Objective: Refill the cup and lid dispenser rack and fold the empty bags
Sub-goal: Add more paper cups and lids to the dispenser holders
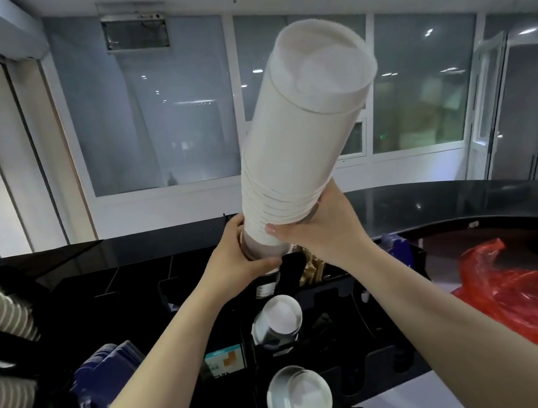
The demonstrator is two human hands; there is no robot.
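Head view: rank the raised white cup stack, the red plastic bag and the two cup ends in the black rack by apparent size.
1. White cup stack, nearest the camera, so inflated.
2. Red plastic bag, partly cut off by the frame.
3. The two cup ends look alike; unranked.

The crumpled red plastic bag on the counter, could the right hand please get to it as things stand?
Probably not yet: the right hand grips the tall white cup stack together with the left hand. The path to the red plastic bag itself looks free.
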